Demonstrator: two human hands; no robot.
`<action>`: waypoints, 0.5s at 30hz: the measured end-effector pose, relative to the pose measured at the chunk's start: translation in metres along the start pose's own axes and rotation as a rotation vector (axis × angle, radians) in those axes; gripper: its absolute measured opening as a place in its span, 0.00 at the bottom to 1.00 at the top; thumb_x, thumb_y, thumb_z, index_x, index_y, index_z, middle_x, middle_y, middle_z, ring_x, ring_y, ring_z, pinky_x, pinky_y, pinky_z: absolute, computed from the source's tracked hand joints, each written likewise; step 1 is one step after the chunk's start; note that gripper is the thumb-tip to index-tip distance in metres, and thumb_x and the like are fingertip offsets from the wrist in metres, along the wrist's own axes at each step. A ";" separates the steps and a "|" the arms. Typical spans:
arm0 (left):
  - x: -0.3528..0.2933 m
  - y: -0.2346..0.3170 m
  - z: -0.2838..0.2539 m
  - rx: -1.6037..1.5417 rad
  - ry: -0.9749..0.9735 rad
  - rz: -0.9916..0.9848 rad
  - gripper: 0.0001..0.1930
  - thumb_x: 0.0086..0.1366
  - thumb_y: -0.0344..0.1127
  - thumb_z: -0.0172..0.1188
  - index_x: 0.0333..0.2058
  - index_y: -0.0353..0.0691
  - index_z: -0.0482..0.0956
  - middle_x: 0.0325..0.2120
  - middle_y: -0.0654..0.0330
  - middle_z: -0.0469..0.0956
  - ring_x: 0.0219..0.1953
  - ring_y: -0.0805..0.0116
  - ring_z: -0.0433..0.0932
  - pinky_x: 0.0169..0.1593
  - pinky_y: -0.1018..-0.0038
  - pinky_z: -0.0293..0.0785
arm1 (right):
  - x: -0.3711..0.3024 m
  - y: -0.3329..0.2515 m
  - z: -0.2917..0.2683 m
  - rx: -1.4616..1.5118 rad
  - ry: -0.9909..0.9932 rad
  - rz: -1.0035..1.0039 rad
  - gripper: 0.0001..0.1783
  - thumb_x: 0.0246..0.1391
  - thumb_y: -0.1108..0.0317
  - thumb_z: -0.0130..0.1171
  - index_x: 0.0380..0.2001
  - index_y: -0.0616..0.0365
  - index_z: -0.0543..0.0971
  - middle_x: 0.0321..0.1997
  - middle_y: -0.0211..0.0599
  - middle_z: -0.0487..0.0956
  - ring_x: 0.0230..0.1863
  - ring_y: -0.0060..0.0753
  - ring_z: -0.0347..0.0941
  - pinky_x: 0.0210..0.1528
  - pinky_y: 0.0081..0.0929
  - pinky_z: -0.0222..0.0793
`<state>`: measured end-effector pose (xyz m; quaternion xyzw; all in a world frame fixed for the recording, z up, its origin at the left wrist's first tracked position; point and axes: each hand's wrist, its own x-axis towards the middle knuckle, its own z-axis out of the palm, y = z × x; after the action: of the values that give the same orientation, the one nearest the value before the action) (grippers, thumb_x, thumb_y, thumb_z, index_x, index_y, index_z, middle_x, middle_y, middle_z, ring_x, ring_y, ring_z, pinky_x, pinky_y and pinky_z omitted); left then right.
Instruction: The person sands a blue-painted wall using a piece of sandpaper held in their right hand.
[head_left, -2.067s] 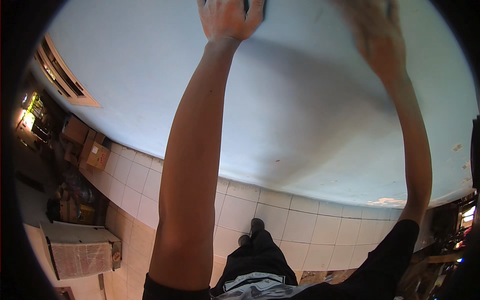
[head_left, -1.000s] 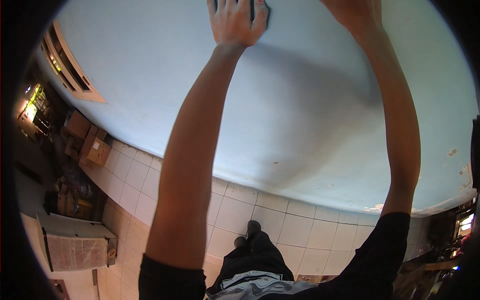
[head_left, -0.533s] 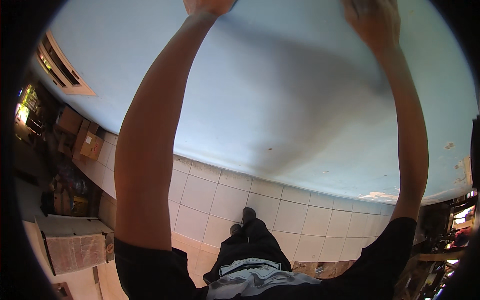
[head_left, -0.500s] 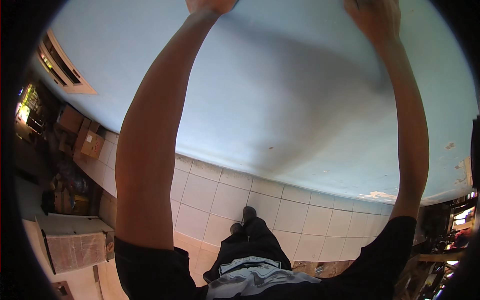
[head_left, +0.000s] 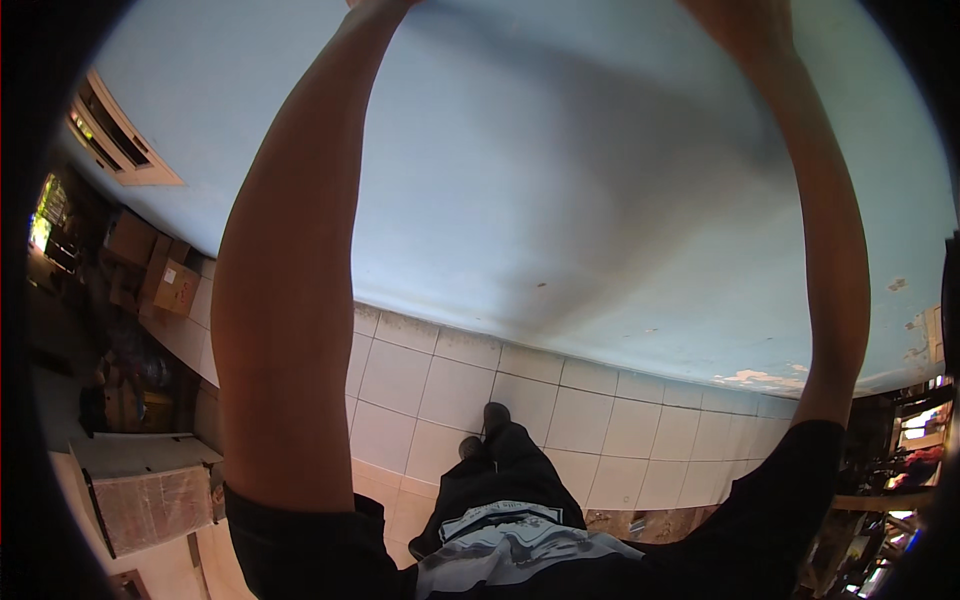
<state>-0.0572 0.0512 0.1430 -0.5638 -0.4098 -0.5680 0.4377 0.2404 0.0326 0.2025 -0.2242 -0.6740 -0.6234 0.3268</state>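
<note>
Both my arms reach up in front of a pale blue wall [head_left: 450,200]. Only the wrist edge of my left hand [head_left: 384,3] shows at the top of the picture; its fingers are cut off. At the upper right, the back of my right hand [head_left: 745,22] is in view close to the wall, its fingers beyond the upper edge. Whether either hand holds anything is hidden. A broad dark shadow falls on the wall between my arms.
White floor tiles [head_left: 460,395] run along the wall's foot, with my shoes [head_left: 495,415] on them. Paint peels low on the right [head_left: 765,380]. Leftward are a framed wall opening [head_left: 125,135], cardboard boxes [head_left: 175,287] and a plastic-wrapped cabinet [head_left: 160,508]. Clutter [head_left: 915,450] lines the right.
Both hands have moved higher, farther out of the picture at the top. My left arm has shifted slightly left, and my right forearm a little to the right.
</note>
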 end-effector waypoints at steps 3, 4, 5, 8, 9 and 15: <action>-0.001 0.002 0.003 -0.017 -0.018 -0.008 0.37 0.69 0.42 0.51 0.75 0.60 0.51 0.77 0.62 0.46 0.79 0.54 0.41 0.78 0.45 0.31 | 0.011 -0.022 0.019 0.010 0.127 0.175 0.33 0.71 0.56 0.48 0.76 0.30 0.55 0.80 0.28 0.57 0.81 0.37 0.47 0.80 0.62 0.31; -0.002 0.001 0.001 -0.015 -0.016 -0.001 0.37 0.69 0.42 0.51 0.75 0.60 0.51 0.77 0.62 0.46 0.79 0.54 0.41 0.78 0.45 0.31 | 0.005 -0.032 0.016 0.009 0.132 0.180 0.33 0.71 0.56 0.48 0.76 0.30 0.55 0.80 0.28 0.57 0.81 0.37 0.47 0.80 0.62 0.31; -0.005 -0.003 -0.004 0.020 -0.027 -0.010 0.38 0.68 0.42 0.51 0.75 0.60 0.51 0.77 0.62 0.46 0.79 0.54 0.41 0.78 0.45 0.31 | -0.007 -0.050 0.009 0.194 0.013 0.035 0.33 0.71 0.56 0.48 0.76 0.29 0.55 0.80 0.28 0.57 0.81 0.37 0.48 0.81 0.62 0.31; -0.015 -0.002 -0.004 0.028 -0.030 -0.041 0.38 0.68 0.41 0.51 0.75 0.59 0.51 0.77 0.61 0.46 0.79 0.54 0.41 0.78 0.45 0.31 | -0.036 -0.056 0.002 0.337 -0.173 -0.218 0.33 0.71 0.56 0.48 0.76 0.29 0.55 0.80 0.28 0.57 0.81 0.36 0.48 0.81 0.62 0.31; -0.014 -0.001 -0.004 0.031 -0.045 -0.050 0.38 0.68 0.41 0.52 0.75 0.59 0.51 0.77 0.61 0.46 0.79 0.54 0.40 0.78 0.45 0.31 | -0.042 -0.050 0.001 0.327 -0.225 -0.305 0.33 0.71 0.56 0.48 0.76 0.29 0.55 0.80 0.28 0.57 0.80 0.36 0.49 0.80 0.62 0.31; -0.006 0.006 -0.006 0.009 -0.048 -0.026 0.38 0.67 0.40 0.52 0.75 0.56 0.51 0.77 0.59 0.46 0.79 0.53 0.41 0.78 0.45 0.30 | 0.003 -0.028 -0.005 0.051 -0.087 0.125 0.34 0.70 0.57 0.50 0.76 0.33 0.56 0.79 0.24 0.58 0.80 0.36 0.51 0.80 0.65 0.34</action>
<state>-0.0532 0.0436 0.1369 -0.5701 -0.4300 -0.5579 0.4229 0.2188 0.0239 0.1853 -0.2843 -0.6881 -0.5740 0.3409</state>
